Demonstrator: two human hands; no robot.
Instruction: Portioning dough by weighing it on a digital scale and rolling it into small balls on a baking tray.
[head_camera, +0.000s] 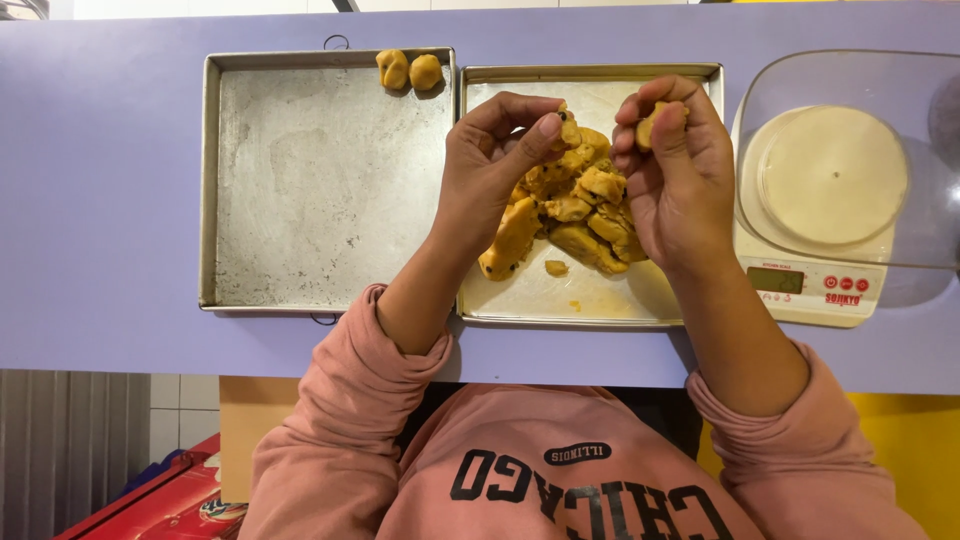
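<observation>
**Both hands up over the dough tray**

Hands first: our right hand (672, 165) is closed round a small lump of dough (655, 122), fingers curled and pinching it just above the far right corner of the tray (590, 305). Our left hand (492, 170) hovers beside it with thumb and fingertips drawn together at the top of the dough pile (570, 210); whether it actually grips a bit there, we cannot tell.

That pile sits in the middle of the right-hand metal tray, yellow-brown, torn into ragged chunks with dark specks in it. We judge it soft and light, a bit sticky, the sort of stuff that tears rather than lifts whole, so it is best pinched off at an edge chunk with the fingertips. A crumb or two lies loose on the tray floor near us.

Moving outward: touching that tray on the left is a larger square tray (215, 180), bare but for two dough balls (409, 71) tucked side by side in its far right corner. Off to the right stands a white kitchen scale (800, 285) carrying a clear bowl (860, 85). Everything rests on a pale purple counter (100, 180), and below its near edge we see pink sleeves (340, 440) and a strip of tiled wall low on the left.
</observation>
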